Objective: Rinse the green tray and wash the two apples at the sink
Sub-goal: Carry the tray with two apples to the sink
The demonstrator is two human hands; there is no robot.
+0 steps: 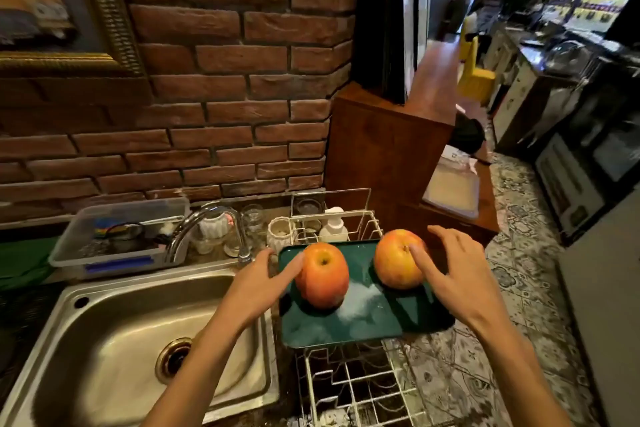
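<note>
From the head view I see the green tray (363, 326) lying flat on top of a white wire dish rack (353, 388), just to the right of the steel sink (114, 333). Part of the tray's surface shines pale between the fruit. Two apples stand upright on it, well apart from each other: the left apple (323, 276) near the tray's middle, the right apple (398, 258) toward its far right corner.

My left hand (258, 288) reaches over the sink's right rim with its fingers spread and loose; the fingertips lie against the left side of the left apple, but nothing is gripped. My right hand (453, 270) is spread wide too, one finger resting on the front of the right apple, the others splayed above and beside it, holding nothing.

The sink basin looks empty, its drain (173, 359) showing. The curved faucet (207, 229) rises behind it, and I can see no water running. Behind the faucet sits a clear plastic bin (117, 236) and some jars on the counter (485, 374), against a brick wall (207, 80).
</note>
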